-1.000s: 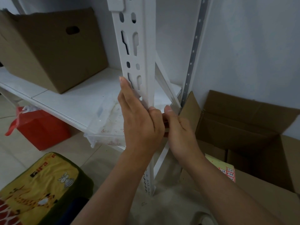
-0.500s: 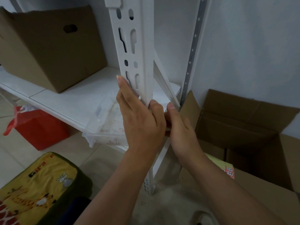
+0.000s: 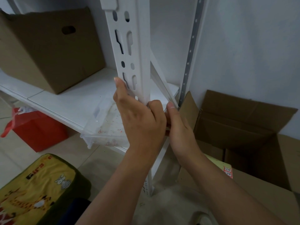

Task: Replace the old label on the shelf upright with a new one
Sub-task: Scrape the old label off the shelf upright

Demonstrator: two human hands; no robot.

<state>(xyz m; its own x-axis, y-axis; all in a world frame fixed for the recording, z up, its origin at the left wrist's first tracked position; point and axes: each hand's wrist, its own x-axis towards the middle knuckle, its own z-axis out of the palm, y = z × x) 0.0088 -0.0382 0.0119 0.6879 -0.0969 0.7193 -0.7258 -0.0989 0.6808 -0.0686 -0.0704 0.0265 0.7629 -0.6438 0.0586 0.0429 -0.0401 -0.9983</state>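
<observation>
The white slotted shelf upright (image 3: 137,51) runs down the middle of the head view. My left hand (image 3: 139,120) wraps its front face and left edge just above shelf level, index finger stretched up along the slots. My right hand (image 3: 180,127) is pressed to the upright's right side, thumb up against the diagonal brace. Both hands cover the spot between them, so no label shows there. A label sheet with red-edged stickers (image 3: 228,172) lies in the open box at the right.
A closed cardboard box (image 3: 48,51) stands on the white shelf (image 3: 68,98) at left. A clear plastic tray (image 3: 105,129) overhangs the shelf edge. A red bag (image 3: 35,129) and a yellow cushion (image 3: 35,189) are on the floor. An open cardboard box (image 3: 246,127) sits at the right.
Both hands stay on the upright at the same place; the left fingers have shifted slightly on the edge. The view has tilted a little.
</observation>
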